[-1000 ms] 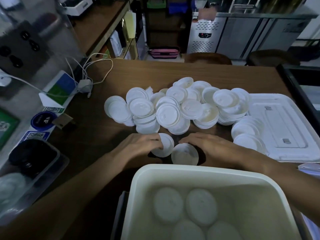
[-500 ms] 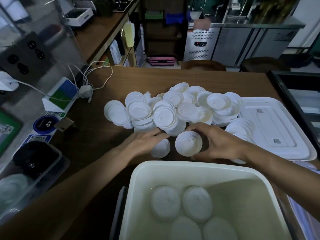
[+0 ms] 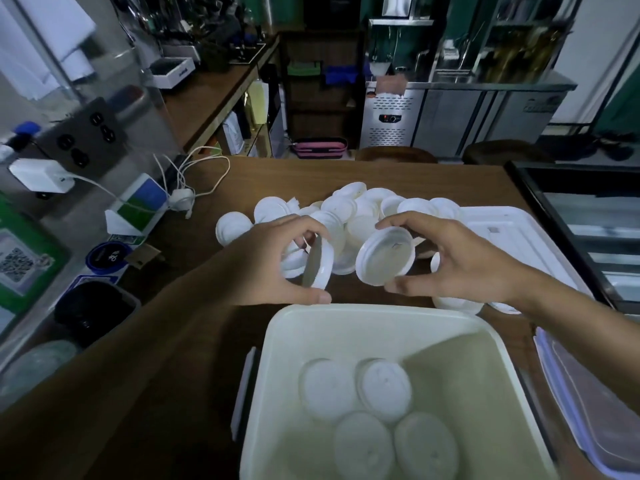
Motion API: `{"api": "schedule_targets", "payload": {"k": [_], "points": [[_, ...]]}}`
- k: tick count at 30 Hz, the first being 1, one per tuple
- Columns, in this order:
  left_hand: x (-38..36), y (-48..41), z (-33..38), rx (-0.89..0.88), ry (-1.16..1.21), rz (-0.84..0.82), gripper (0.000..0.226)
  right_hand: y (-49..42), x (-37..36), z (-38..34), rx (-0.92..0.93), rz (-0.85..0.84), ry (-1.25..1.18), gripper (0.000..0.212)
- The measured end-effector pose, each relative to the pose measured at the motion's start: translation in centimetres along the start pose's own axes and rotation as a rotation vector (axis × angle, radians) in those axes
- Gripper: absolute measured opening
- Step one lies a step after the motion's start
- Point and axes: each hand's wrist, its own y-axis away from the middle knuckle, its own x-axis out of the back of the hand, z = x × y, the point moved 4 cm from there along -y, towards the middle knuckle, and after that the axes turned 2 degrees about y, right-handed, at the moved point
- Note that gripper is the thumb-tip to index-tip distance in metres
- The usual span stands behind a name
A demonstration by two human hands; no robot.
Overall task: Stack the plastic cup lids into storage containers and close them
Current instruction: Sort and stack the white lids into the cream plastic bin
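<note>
Both hands have risen from the table since a second ago; left hand (image 3: 273, 261) pinches one cup lid (image 3: 318, 266) edge-on, right hand (image 3: 460, 261) grips another (image 3: 384, 259); they hover above the storage container (image 3: 346, 315), four stacks started inside; nesting likely imminent.

Storage container (image 3: 381, 311), near side off-frame

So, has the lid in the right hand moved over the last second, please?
Yes: the right hand has lifted the lid off the table, up from beside the storage container's far rim, and tilted it.
</note>
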Motion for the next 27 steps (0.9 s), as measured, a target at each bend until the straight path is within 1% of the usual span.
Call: {"api": "schedule_targets", "payload": {"k": [3,4,8,11,13,15,18,21,23,25,27], "points": [[0.4,1.3,2.1,-0.016,0.005,0.002,0.078,1.6,-0.3,-1.8,-0.009,-0.012,0.069,0.079],[0.4,1.7,2.6,-0.025,0.003,0.000,0.077,2.1,-0.5,-2.2,-0.013,-0.023,0.068,0.079],[0.2,3.5,4.8,-0.137,-0.009,-0.011,0.074,4.3,-1.1,-4.0,0.024,-0.042,0.091,0.064],[-0.4,4.9,6.1,-0.162,-0.017,-0.033,0.069,5.9,-1.8,-4.7,0.063,-0.059,0.138,0.061],[-1.3,5.8,6.7,-0.134,-0.027,-0.066,0.067,7.1,-2.9,-4.8,0.057,-0.109,0.205,0.064],[-2.3,6.6,7.0,-0.077,-0.040,-0.120,0.064,7.9,-4.0,-4.2,0.012,-0.170,0.332,0.066],[-4.4,7.0,7.0,0.049,-0.107,-0.288,0.057,8.6,-6.1,-2.9,-0.089,-0.284,0.518,0.069],[-6.4,7.1,6.9,0.091,-0.196,-0.416,0.057,8.4,-8.0,-1.0,-0.198,-0.373,0.623,0.078],[-7.3,6.8,6.7,0.088,-0.253,-0.448,0.058,8.1,-9.2,-0.3,-0.235,-0.423,0.670,0.076],[-8.0,6.5,6.6,0.096,-0.337,-0.488,0.059,7.8,-10.1,0.0,-0.225,-0.447,0.699,0.067],[-8.8,6.2,6.4,0.121,-0.425,-0.544,0.059,7.4,-10.9,0.3,-0.228,-0.457,0.714,0.064]]}}
